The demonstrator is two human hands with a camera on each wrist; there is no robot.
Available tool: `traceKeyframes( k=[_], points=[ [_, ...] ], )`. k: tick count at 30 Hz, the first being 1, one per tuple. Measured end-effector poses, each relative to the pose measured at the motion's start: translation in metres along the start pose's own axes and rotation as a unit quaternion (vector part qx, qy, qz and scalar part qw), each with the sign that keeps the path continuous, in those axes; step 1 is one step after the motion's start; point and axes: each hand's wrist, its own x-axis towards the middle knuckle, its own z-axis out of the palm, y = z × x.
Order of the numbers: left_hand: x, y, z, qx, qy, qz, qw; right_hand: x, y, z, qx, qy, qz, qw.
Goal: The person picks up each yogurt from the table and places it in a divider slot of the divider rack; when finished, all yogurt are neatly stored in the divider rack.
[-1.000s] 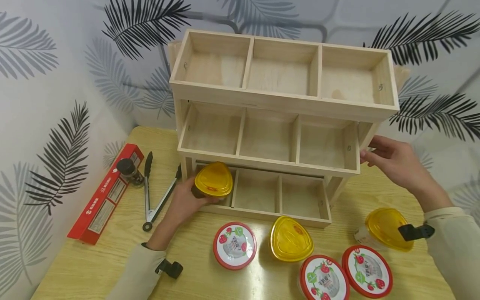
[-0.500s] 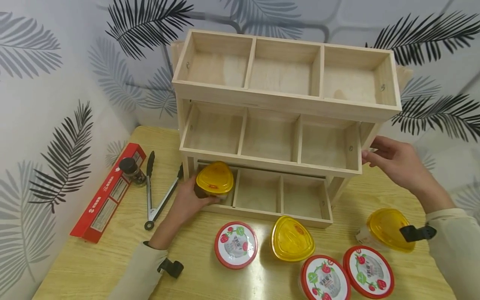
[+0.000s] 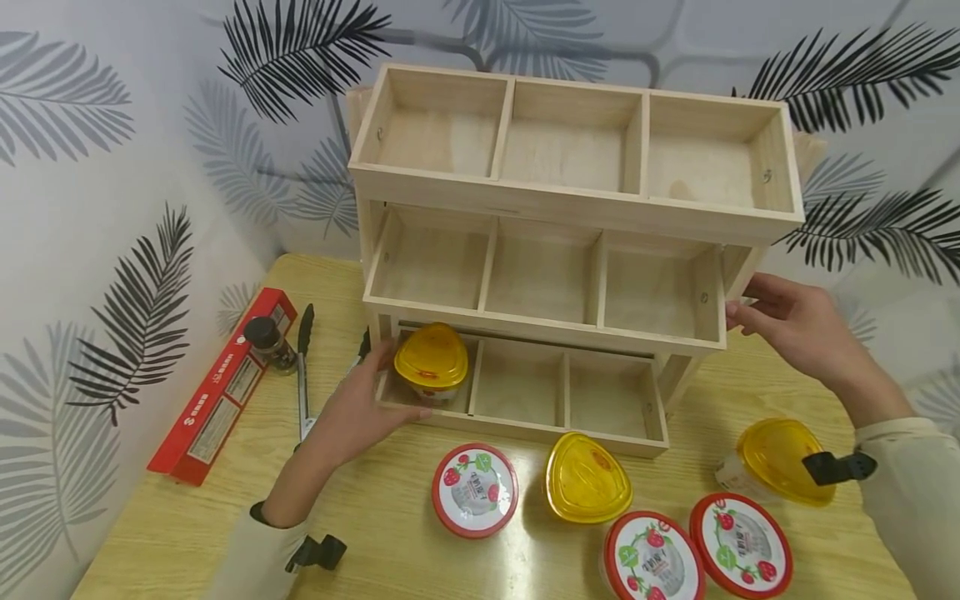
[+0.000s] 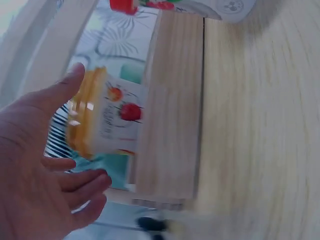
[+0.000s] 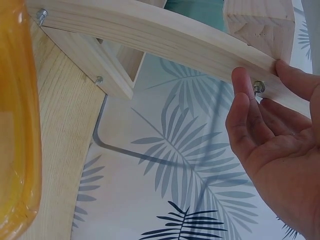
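Observation:
A tub with a yellow lid (image 3: 431,357) stands in the left compartment of the bottom tier of a wooden rack (image 3: 543,323). My left hand (image 3: 352,417) lies just beside it, thumb and fingers spread and apart from the tub. In the left wrist view, a gap shows between that hand (image 4: 37,155) and the strawberry-printed tub (image 4: 117,117). At the rack's right side, my right hand (image 3: 795,325) holds a side rail, with its fingers curled. The right wrist view has the thumb of this hand (image 5: 285,145) against the rail's edge, near a bolt (image 5: 258,87).
Two more yellow-lidded tubs (image 3: 587,479) and several round red-rimmed tubs (image 3: 474,492) stand in front of the rack. At left lie a long red box (image 3: 217,392), a small dark-capped jar (image 3: 270,343) and tongs (image 3: 303,367), partly behind the left hand.
My left hand has let go of the yellow-lidded tub and drawn back a little to the left, its fingers spreading. The tub sits in the compartment. My right hand has stayed at the rail.

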Motion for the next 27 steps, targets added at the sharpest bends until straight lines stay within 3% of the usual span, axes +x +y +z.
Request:
traceKeyframes(
  k=[4, 7, 9, 12, 15, 19, 21, 24, 27],
  points=[
    [-0.019, 0.014, -0.011, 0.104, 0.041, 0.045, 0.9928, 0.001, 0.001, 0.001, 0.005, 0.0, -0.006, 1.0],
    [-0.031, 0.024, -0.016, 0.145, 0.062, 0.076, 0.9845, 0.001, 0.001, 0.0, 0.002, 0.001, -0.011, 0.9999],
    [-0.038, 0.029, -0.017, 0.164, 0.058, 0.092, 0.9805, 0.001, 0.001, -0.001, 0.0, -0.001, -0.014, 0.9999],
    [-0.05, 0.035, -0.014, 0.177, 0.02, 0.116, 0.9771, 0.001, 0.0, -0.001, -0.002, -0.007, -0.015, 0.9999],
    [-0.061, 0.039, -0.004, 0.173, -0.034, 0.16, 0.9713, 0.0, 0.0, -0.001, -0.001, -0.005, -0.011, 0.9999],
    [-0.074, 0.039, 0.01, 0.157, -0.1, 0.233, 0.9544, -0.001, -0.001, 0.0, 0.002, -0.003, -0.009, 1.0],
    [-0.076, 0.039, 0.015, 0.149, -0.129, 0.255, 0.9468, -0.002, -0.001, 0.0, 0.003, -0.001, -0.008, 1.0],
    [-0.077, 0.037, 0.021, 0.12, -0.17, 0.25, 0.9455, -0.002, -0.001, 0.0, 0.004, 0.0, -0.006, 1.0],
    [-0.077, 0.036, 0.028, 0.092, -0.217, 0.218, 0.9472, -0.002, -0.002, 0.0, 0.003, 0.0, -0.005, 1.0]
  ],
)
